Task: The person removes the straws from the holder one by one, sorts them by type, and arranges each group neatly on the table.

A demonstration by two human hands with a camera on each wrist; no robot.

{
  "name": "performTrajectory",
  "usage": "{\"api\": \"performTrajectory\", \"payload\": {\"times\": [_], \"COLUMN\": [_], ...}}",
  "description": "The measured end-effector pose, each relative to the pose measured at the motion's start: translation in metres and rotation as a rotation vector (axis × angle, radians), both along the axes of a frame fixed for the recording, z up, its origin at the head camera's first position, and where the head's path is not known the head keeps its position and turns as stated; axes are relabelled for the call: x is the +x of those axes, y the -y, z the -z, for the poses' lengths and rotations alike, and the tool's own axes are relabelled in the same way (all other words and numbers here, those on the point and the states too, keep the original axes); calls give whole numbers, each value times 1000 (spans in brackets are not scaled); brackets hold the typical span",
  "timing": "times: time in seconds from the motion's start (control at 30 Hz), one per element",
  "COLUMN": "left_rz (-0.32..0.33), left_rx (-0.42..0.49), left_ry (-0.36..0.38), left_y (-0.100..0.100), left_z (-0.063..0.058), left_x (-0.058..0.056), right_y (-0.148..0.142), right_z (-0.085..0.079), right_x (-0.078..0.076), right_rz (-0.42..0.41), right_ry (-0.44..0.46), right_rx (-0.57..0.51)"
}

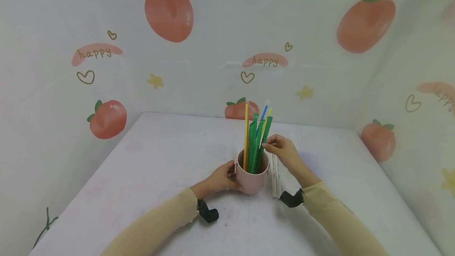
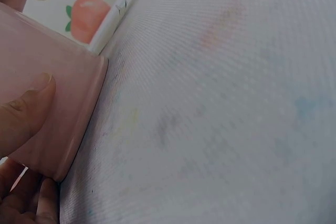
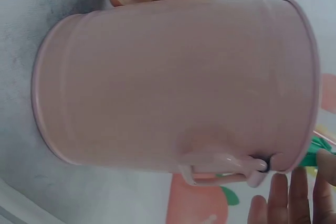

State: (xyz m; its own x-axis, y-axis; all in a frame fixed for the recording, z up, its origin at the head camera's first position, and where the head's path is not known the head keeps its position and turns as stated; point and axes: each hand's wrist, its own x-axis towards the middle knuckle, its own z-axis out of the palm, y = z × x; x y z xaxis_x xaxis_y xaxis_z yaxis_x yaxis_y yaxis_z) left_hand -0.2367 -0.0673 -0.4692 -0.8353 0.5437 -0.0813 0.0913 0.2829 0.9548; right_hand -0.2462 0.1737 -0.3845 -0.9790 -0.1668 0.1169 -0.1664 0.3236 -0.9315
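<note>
A pink metal bucket [image 1: 250,183] stands upright on the white-covered table. My left hand [image 1: 218,177] grips its left side, thumb [image 2: 31,109] along the front wall and the other fingers behind. Several slim green printed packets [image 1: 251,141] lean inside, together with a yellow and orange stick [image 1: 246,121] and a blue stick [image 1: 264,112] with a clear tip. At the right of the bunch, my right hand [image 1: 284,151] pinches a green packet [image 3: 311,158] just above the rim. The bucket's small side handle [image 3: 220,174] shows close to those fingers in the right wrist view.
Two long white printed strips [image 1: 274,181] lie on the table right of the bucket, under the right forearm. A white cloth backdrop [image 1: 213,70] with printed peaches rises behind the table. Black cameras [image 1: 207,211] are strapped to both wrists.
</note>
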Motion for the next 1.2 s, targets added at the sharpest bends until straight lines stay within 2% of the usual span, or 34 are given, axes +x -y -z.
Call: {"api": "performTrajectory", "payload": {"times": [0.17, 0.4, 0.57, 0.8, 1.2], "left_rz": [-8, -4, -1, 5, 12], "left_rx": [0, 16, 19, 31, 26], "left_ry": [22, 25, 29, 25, 28], "left_y": [0, 0, 0, 0, 1], "left_z": [0, 1, 1, 2, 4], "left_x": [0, -1, -1, -3, -4], "right_y": [-7, -13, -19, -27, -43], "right_z": [-8, -21, -31, -44, -56], "right_x": [1, -1, -3, -4, -3], "right_rz": [10, 20, 42, 37, 40], "right_ry": [-28, -70, -114, -157, -120], "right_rx": [-65, -300, -388, -466, -525]}}
